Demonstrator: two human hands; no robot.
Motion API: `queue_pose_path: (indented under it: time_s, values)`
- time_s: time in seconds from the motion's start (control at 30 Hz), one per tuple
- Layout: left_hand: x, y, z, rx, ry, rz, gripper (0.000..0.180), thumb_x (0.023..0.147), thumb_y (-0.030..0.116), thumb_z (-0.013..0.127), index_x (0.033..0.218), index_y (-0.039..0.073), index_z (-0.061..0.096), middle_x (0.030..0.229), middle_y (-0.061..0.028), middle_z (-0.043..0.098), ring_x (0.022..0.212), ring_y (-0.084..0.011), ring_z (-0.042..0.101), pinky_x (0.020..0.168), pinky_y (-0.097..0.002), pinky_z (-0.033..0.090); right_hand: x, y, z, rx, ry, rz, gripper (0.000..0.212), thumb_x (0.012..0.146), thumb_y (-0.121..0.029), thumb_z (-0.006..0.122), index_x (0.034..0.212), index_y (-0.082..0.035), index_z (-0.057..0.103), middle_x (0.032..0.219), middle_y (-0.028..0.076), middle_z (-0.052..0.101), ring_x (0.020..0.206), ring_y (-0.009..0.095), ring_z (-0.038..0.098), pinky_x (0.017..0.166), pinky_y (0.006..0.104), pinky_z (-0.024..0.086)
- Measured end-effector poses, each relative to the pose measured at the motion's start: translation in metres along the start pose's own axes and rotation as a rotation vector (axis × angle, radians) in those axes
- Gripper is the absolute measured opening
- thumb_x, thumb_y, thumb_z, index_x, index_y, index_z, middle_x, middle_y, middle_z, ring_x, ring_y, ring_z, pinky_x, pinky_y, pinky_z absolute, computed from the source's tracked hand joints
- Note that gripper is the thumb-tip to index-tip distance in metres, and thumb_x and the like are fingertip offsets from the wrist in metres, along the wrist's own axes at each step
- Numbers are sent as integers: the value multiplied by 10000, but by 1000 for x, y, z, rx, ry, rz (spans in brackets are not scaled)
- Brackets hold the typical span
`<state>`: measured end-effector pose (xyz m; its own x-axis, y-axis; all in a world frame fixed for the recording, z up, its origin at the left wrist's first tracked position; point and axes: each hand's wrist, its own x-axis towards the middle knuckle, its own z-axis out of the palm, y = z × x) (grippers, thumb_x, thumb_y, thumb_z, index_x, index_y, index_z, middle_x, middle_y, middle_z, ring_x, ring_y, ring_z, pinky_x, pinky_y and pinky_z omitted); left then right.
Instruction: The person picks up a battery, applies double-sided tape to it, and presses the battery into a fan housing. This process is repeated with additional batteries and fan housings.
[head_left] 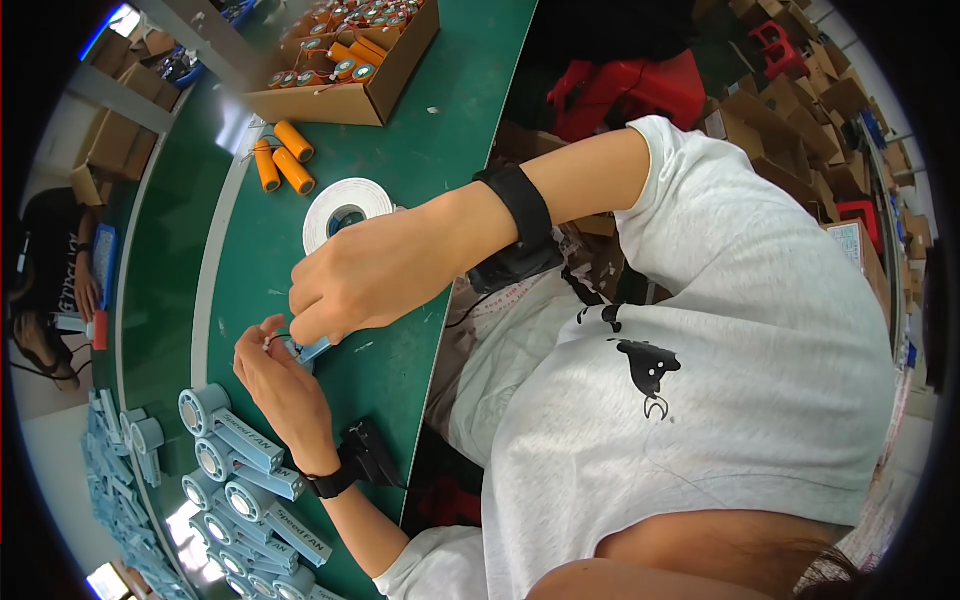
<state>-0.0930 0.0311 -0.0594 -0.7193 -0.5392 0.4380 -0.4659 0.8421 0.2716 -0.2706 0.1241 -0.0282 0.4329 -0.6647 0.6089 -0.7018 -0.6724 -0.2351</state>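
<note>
My right hand [365, 275] reaches in over the green workbench with its fingers curled closed. Just below it, a small light-blue plastic piece [316, 348] shows between the two hands, mostly hidden by them. My left hand [285, 385] is bent around that piece, thumb and fingertips close together near a thin dark wire. What the right fingertips grip is covered by the back of that hand. Beyond the right wrist lies a roll of white tape [322, 212]. Light-blue handheld fans [245, 445] lie in rows beside my left wrist.
Several orange cylindrical batteries [293, 172] lie near a cardboard box [385, 100] full of wired ones. Many light-blue parts [115, 480] are heaped at the far left. Across the bench, another person's hand [87, 290] is near a blue tray [103, 262]. A red stool [640, 95] stands behind.
</note>
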Motion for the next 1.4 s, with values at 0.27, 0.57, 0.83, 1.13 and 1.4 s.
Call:
queue_pose_path:
  time_s: [0.27,0.57,0.83,1.13,1.4]
  values:
    - [-1,-1,-3,-251,-11,-234,173,932,130,335,1021,-1,404,993,-124,569,896,-266,505,732,-336,423,10,-10,6,-119,-217,194,147,725,-109,610,765,-23,499,629,92,533,647,257,578,560,340,463]
    - [5,-2,-7,-408,-19,-142,185,916,91,339,1050,1,429,930,-123,591,775,-184,532,693,-276,420,-10,-17,16,-70,21,211,111,704,-40,575,768,-2,494,621,112,541,608,278,584,509,376,465]
    - [4,-17,-15,-559,-103,-175,191,903,82,379,993,-8,521,814,-62,571,707,-92,492,633,-232,410,34,-1,17,-26,-418,156,98,757,-60,518,814,19,528,705,154,566,687,297,597,558,382,483]
    - [5,-20,-6,-602,-57,-190,181,898,63,384,960,-23,531,749,-52,559,684,-86,483,625,-228,406,38,15,42,-180,-505,38,171,814,-102,452,904,-1,557,822,159,597,755,302,585,618,415,480]
    - [5,-11,-1,-346,30,-21,194,868,31,360,968,-7,521,802,-127,559,696,-218,536,655,-303,423,62,14,12,-170,-959,90,161,748,-96,531,873,5,537,767,157,579,734,302,594,568,403,481]
